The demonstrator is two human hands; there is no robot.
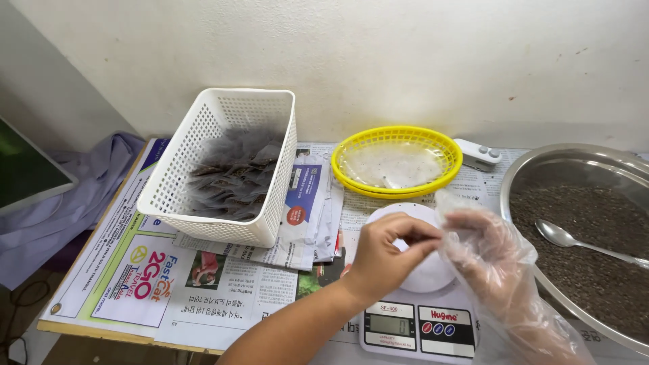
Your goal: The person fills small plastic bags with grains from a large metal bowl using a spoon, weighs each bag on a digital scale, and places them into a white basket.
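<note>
- White digital kitchen scale [418, 318] sits nearest, its round platform partly hidden behind the hands.
- Left hand [385, 253], bare, hovers over the platform with thumb and forefinger pinched narrowly on the edge of a small clear bag [454, 233].
- Right hand [490, 260], inside a loose clear plastic glove, has its fingers curled lightly toward the same bag; whether they grip it I cannot tell.
- Steel bowl [574, 165] at the right holds dark seeds, with a metal spoon [574, 243] lying on them.
- Newspaper [203, 270] covers the table.
- White perforated basket [226, 165], farther left, holds filled sachets.
- Yellow oval basket [397, 162] by the wall contains clear bags, a small white device [477, 155] beside it.
</note>
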